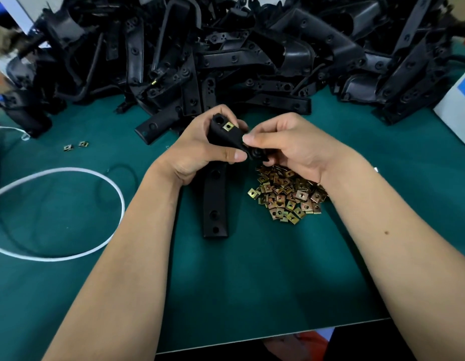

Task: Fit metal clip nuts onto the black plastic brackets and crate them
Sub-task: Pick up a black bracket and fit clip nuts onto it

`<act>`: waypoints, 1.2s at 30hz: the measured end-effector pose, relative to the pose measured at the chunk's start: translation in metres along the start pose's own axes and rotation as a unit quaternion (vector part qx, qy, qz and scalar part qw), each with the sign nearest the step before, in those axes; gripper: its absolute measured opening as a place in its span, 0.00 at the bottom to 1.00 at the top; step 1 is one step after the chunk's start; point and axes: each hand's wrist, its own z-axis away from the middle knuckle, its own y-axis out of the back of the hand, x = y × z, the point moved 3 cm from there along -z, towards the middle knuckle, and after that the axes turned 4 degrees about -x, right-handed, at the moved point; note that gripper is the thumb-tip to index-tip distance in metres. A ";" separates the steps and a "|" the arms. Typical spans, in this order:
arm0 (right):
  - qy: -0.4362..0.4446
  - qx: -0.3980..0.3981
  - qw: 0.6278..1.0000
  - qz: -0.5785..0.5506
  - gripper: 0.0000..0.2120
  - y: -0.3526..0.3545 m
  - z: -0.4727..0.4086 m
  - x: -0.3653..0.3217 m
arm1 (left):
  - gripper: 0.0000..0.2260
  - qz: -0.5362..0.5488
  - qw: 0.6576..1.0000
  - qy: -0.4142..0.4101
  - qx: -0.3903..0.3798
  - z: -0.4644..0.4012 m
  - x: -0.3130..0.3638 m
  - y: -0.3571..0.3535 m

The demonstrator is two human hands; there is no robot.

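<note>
My left hand (200, 149) grips a black plastic bracket (215, 194) near its bent upper end, above the green mat. One brass-coloured clip nut (228, 126) sits on the bracket's top section. My right hand (286, 144) pinches the bracket's bend from the right, thumb and fingers curled round it. The long lower leg of the bracket hangs down toward me, with several holes showing. A heap of loose clip nuts (286, 196) lies on the mat just under my right wrist.
A large pile of black brackets (226, 53) fills the far side of the green mat (239, 282). Two stray clip nuts (75, 146) lie at the left. A white cable (77, 175) loops across the left. A white box (458, 100) stands at the right edge.
</note>
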 end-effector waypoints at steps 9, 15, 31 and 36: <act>-0.035 0.033 0.992 -0.115 0.08 -0.009 -0.004 0.004 | 0.22 0.002 1.000 -0.010 0.014 -0.004 -0.001 -0.003; -0.050 -0.023 0.988 -0.143 0.06 -0.007 -0.005 0.003 | 0.20 0.022 0.999 0.002 -0.033 -0.007 0.000 0.001; 0.030 0.079 0.992 -0.091 0.06 -0.019 -0.007 -0.005 | 0.22 0.047 0.998 -0.031 -0.025 0.013 0.004 0.026; 0.009 0.067 0.994 -0.090 0.05 -0.022 -0.004 -0.001 | 0.21 0.014 1.000 0.001 -0.019 0.011 0.000 0.024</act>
